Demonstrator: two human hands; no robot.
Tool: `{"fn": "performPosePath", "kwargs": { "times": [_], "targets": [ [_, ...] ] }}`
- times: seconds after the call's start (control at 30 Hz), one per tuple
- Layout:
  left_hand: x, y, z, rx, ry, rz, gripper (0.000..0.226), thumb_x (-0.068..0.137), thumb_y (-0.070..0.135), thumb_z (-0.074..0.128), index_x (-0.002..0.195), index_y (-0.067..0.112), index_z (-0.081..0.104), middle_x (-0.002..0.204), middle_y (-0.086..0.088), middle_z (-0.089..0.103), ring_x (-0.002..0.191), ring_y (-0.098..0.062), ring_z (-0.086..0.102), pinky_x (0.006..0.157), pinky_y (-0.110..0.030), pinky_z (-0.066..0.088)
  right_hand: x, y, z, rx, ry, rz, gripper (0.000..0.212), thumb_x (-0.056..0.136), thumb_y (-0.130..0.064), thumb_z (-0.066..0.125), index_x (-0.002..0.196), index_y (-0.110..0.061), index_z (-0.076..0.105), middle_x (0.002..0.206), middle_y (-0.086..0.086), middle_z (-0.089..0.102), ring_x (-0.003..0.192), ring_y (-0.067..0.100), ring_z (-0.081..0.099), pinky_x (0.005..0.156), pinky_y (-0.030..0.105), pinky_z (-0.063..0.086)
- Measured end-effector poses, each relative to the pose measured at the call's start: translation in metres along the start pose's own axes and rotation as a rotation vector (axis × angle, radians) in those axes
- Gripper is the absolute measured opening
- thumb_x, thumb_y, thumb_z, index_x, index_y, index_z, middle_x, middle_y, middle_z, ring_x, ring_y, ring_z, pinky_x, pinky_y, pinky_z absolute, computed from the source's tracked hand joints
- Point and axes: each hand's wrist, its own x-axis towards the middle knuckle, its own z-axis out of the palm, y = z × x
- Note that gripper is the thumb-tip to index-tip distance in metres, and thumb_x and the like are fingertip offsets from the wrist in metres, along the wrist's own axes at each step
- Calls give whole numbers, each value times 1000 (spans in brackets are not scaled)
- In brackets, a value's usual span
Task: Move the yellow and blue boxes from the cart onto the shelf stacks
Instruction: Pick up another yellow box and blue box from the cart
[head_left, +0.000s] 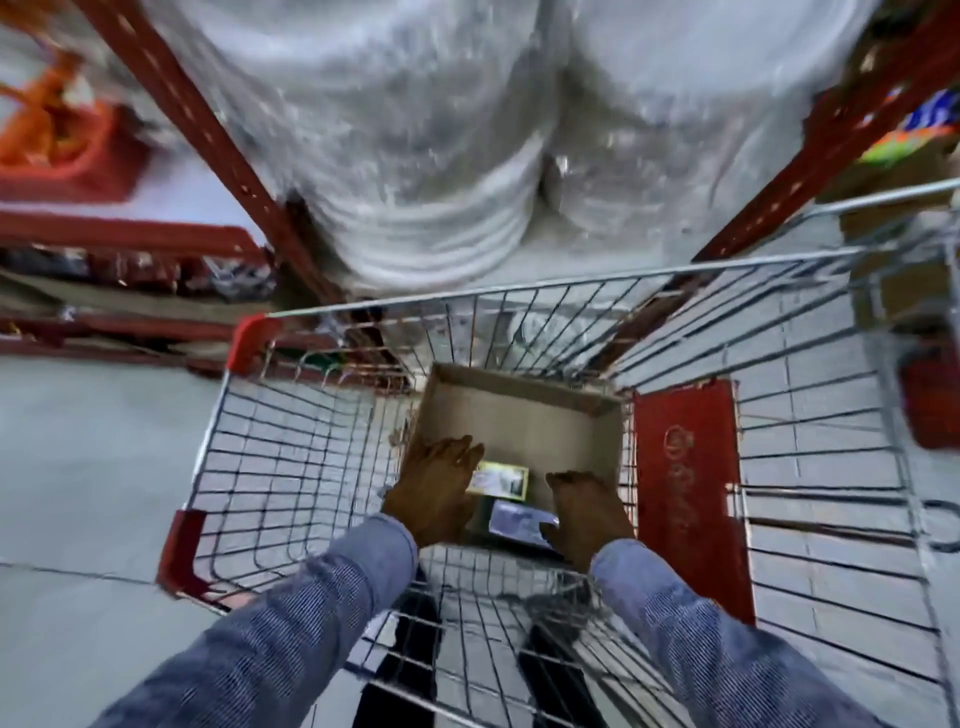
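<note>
Both my arms reach down into a wire shopping cart (311, 312). An open cardboard carton (524, 410) stands on the cart's floor. Inside it a yellow box (501, 479) lies flat, and a blue box (519, 519) lies just in front of it. My left hand (436, 488) rests on the left end of the yellow box, fingers spread. At the right end of the blue box is my right hand (587, 514), fingers curled down beside it. The frame is blurred, so I cannot tell whether either hand has a grip.
Red shelf uprights (208, 130) rise ahead of the cart, with plastic-wrapped white stacks (415, 156) between them. A red child-seat flap (685, 488) lies at the cart's right. Lower red shelves (119, 234) with goods run along the left. Grey floor lies to the left.
</note>
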Motion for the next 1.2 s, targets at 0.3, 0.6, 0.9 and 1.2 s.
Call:
{"fn": "performPosePath", "kwargs": {
  "times": [0.3, 0.6, 0.9, 1.2],
  "targets": [
    [63, -4, 51, -21, -78, 14, 64, 89, 1, 61, 148, 6, 36, 151, -17, 45, 137, -34, 45, 112, -45, 40, 50, 10, 61, -9, -63, 2, 23, 86, -13, 61, 108, -9, 65, 116, 17, 68, 104, 35, 66, 85, 39, 53],
    [75, -12, 47, -112, -63, -1, 58, 82, 12, 74, 136, 14, 53, 135, -11, 60, 124, -28, 55, 103, -41, 46, 59, 19, 69, 57, -68, -28, 34, 80, -26, 74, 110, -15, 63, 119, 14, 64, 108, 34, 61, 91, 38, 50],
    [26, 11, -52, -179, 309, -196, 39, 71, 31, 80, 107, 21, 71, 99, -5, 77, 91, -28, 73, 76, -35, 59, 21, 15, -37, 77, 60, 22, 59, 62, -32, 89, 112, -15, 62, 118, 12, 64, 107, 31, 62, 88, 37, 52],
    [-87, 24, -206, -245, 709, -168, 49, 63, 54, 75, 104, 28, 72, 86, 2, 79, 72, -18, 74, 61, -29, 58, -69, -7, -189, 61, 440, -55, 30, 61, -34, 80, 79, -17, 64, 88, 8, 68, 86, 28, 65, 62, 28, 37]
  ]
}}
